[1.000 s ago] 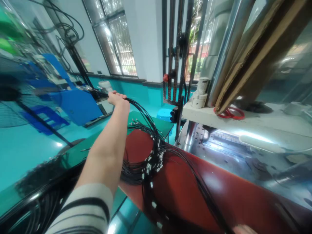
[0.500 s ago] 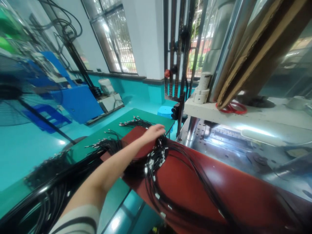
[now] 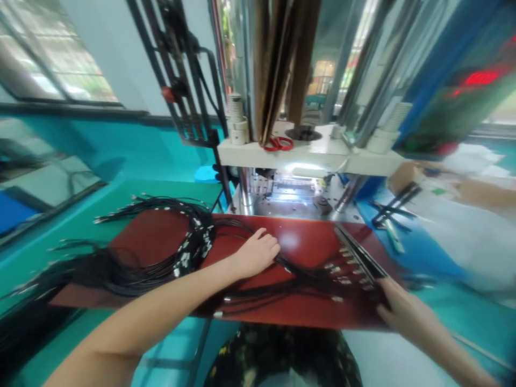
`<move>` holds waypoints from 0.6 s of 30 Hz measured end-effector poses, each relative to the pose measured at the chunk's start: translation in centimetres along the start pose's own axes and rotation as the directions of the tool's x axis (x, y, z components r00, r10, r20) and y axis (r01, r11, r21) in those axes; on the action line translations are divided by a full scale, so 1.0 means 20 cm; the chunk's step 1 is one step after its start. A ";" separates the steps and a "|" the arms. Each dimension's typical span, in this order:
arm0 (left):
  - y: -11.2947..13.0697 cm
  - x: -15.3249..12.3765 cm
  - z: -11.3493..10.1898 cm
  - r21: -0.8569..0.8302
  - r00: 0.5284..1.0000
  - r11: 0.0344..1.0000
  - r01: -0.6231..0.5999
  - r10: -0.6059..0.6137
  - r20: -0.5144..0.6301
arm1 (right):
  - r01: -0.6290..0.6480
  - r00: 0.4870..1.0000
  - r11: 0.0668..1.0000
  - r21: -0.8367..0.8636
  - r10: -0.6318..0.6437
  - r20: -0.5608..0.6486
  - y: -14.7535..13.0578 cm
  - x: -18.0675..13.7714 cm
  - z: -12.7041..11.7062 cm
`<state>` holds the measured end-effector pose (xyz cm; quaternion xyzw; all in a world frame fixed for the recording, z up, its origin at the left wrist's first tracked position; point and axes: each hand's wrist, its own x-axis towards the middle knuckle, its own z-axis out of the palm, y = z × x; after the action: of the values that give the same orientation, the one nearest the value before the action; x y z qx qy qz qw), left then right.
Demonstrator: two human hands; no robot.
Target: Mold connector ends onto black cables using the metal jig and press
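Note:
A bundle of thin black cables [image 3: 161,252] with small white and metal ends lies across a red mat [image 3: 306,247]. My left hand [image 3: 258,251] rests on the cables near the mat's middle, fingers curled down over them. My right hand [image 3: 397,306] is at the mat's right front edge, fingers on the cable ends beside a dark metal strip [image 3: 358,252]. The frame is smeared by motion, so neither grip is sharp.
A press machine [image 3: 306,156] with steel columns stands behind the mat, red scissors [image 3: 278,143] on its white platform. A green bench top [image 3: 121,199] extends left. More black cables [image 3: 24,322] hang at the lower left. White bags and clutter sit at right.
The view has swung right, toward the machine. My left hand has drawn back from the far end of the cables to the mat's middle. My right hand has come fully into view.

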<state>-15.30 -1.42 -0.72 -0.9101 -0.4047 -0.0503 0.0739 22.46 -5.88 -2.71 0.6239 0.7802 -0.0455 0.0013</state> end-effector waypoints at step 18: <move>0.11 0.05 -0.14 -0.033 0.999 0.999 0.035 -0.035 0.005 | 0.106 0.988 0.982 0.155 -0.086 -0.129 -0.22 0.79 -0.43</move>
<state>-13.11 -2.71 2.06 -0.9042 -0.4196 -0.0563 0.0572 15.19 9.26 5.25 0.5852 0.8018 -0.0705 -0.0988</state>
